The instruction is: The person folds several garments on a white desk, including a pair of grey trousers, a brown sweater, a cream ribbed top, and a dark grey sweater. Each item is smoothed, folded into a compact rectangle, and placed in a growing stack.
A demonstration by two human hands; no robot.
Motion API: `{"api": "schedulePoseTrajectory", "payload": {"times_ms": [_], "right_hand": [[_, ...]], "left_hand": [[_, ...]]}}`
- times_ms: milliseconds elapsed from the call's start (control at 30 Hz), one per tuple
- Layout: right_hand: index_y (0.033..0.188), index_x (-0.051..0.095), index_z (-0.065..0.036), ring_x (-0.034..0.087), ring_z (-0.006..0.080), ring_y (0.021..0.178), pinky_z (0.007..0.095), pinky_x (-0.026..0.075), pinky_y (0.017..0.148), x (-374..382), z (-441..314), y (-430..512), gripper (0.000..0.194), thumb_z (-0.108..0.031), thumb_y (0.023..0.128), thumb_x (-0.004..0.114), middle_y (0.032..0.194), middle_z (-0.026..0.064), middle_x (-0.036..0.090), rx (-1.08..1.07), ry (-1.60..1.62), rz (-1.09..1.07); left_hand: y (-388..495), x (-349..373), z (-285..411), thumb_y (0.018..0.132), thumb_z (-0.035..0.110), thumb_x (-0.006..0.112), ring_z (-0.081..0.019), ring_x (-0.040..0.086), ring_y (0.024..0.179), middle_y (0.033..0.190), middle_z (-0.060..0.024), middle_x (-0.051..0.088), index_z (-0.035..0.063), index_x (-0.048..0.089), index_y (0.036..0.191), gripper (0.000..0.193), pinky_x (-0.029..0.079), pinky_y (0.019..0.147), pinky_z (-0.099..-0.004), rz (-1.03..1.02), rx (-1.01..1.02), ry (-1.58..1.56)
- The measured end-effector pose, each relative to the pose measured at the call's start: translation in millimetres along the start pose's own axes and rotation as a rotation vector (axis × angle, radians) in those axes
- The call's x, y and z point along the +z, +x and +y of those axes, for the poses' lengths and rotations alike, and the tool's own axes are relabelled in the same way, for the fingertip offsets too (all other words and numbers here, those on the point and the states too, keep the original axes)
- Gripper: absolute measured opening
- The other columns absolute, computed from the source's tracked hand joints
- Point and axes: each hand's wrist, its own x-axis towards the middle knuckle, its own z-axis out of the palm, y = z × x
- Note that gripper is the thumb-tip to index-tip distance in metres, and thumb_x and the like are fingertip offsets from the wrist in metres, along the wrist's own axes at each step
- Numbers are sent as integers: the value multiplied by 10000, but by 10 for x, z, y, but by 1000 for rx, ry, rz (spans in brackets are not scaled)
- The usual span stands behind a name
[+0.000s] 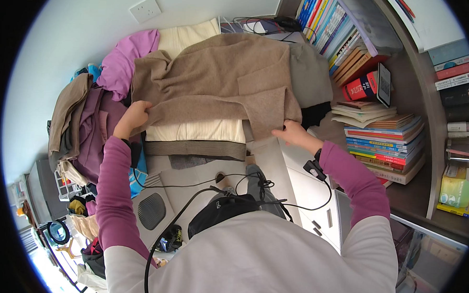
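Note:
A brown knit garment (218, 75) lies spread over a pile of clothes in front of me. My left hand (135, 116) pinches its near left edge. Its lower right corner is between the fingers of my right hand (292, 132). Beneath it show a cream ribbed garment (196, 131) and a dark striped hem (195, 149). Grey-green cloth (310, 75) sticks out on the right, with black cloth (316, 114) below it. Behind the brown garment, cream cloth (190, 36) and a bunched pink-purple garment (124, 61) rest towards the wall.
Folded brown and plum clothes (90, 128) are heaped at left. A shelf on the right holds upright books (330, 25), a stack of books (383, 145) and a phone (384, 85) leaning there. Black cables (201, 184) run across my front. White drawers (314, 205) stand at lower right.

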Motion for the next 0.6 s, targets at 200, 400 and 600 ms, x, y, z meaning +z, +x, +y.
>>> {"api": "schedulePoseTrajectory", "payload": {"times_ms": [200,400,600], "right_hand": [[977,658,46,666,214,843,347,508,751,-174,-36,-196,388,-324,860,655,844,142,687,-197,-91,-248],[1043,640,-20,658,177,939,329,518,828,-667,-278,-415,261,-234,901,595,1003,68,682,-170,692,-401],[1237,546,-40,621,167,1060,356,500,925,-964,-620,-443,313,-178,957,540,1152,58,631,-205,1219,-431]], "left_hand": [[-54,-170,27,662,-90,449,-323,666,839,875,-253,666,-46,661,986,389,491,763,-358,-186,-16,-6],[-1,-201,-119,679,-83,462,-354,656,933,957,-240,678,-37,664,1031,407,498,808,-367,-268,20,22],[-31,-106,-195,804,-2,531,-370,615,1027,1101,-197,646,47,606,1153,361,492,885,-433,297,-134,275]]}}
